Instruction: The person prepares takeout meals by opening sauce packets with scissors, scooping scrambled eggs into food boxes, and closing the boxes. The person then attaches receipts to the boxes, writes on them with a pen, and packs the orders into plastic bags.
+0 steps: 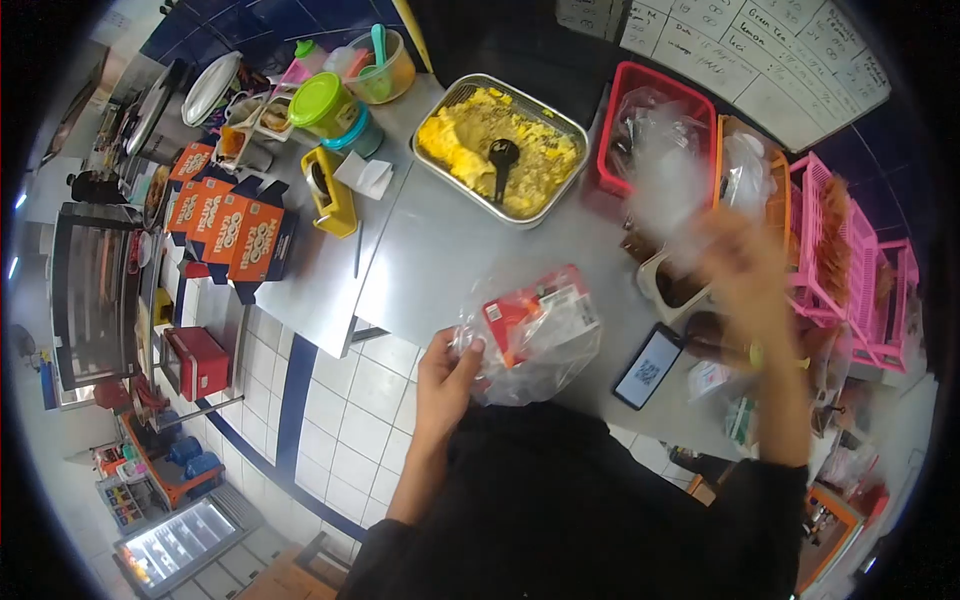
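My left hand (447,375) pinches the edge of a clear plastic bag (540,345) over the near edge of the metal table. Inside or under the bag show a red packet and a white label. On the right, my right hand (738,255) is blurred by motion, beside a whitish clear plastic bag (668,195) in front of the red basket (610,135). Whether its fingers grip that plastic cannot be made out. Behind both hands, a metal tray (545,212) holds yellow and beige food with a black spoon (502,165) in it.
A phone (648,366) lies near the right table edge. Pink baskets (803,235) and a metal container (660,290) stand right. At left are a yellow tape dispenser (335,205), lidded tubs (320,105) and orange boxes (245,235). A whiteboard (760,60) is behind.
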`<state>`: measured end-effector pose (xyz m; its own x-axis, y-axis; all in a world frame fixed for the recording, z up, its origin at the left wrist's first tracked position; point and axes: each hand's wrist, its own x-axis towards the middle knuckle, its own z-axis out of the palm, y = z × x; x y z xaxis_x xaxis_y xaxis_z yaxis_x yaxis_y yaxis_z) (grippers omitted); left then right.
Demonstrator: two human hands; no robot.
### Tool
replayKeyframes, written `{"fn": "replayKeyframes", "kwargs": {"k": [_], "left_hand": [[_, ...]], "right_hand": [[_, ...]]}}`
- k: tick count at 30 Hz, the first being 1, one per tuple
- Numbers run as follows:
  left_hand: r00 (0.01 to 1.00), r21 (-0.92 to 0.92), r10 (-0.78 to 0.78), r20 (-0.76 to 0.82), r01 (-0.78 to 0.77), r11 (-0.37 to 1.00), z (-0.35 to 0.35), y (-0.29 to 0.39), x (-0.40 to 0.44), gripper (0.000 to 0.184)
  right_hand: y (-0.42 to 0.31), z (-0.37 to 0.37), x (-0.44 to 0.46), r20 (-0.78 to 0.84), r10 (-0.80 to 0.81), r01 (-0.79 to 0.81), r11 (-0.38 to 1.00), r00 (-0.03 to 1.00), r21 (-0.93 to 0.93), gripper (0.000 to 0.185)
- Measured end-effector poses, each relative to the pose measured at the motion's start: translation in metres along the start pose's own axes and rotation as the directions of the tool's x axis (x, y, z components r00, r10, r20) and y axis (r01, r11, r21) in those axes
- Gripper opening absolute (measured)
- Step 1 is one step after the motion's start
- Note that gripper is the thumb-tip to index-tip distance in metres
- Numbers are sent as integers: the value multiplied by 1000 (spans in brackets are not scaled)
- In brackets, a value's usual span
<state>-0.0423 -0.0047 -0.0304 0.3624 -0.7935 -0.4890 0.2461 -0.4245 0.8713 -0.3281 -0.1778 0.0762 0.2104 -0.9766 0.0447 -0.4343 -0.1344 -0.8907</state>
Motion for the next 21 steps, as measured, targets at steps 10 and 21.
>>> {"fn": "replayKeyframes", "kwargs": {"k": [10,21], "left_hand": [[993,-13,96,66,-95,995,-40,-20,-21,17],[979,110,84,184,-105,988,-70,-14,-17,18]], "right_hand": [[87,282,-120,858,-37,719,565,512,-405,24],[86,212,-66,690,-32,599,527,723,-603,72]]}}
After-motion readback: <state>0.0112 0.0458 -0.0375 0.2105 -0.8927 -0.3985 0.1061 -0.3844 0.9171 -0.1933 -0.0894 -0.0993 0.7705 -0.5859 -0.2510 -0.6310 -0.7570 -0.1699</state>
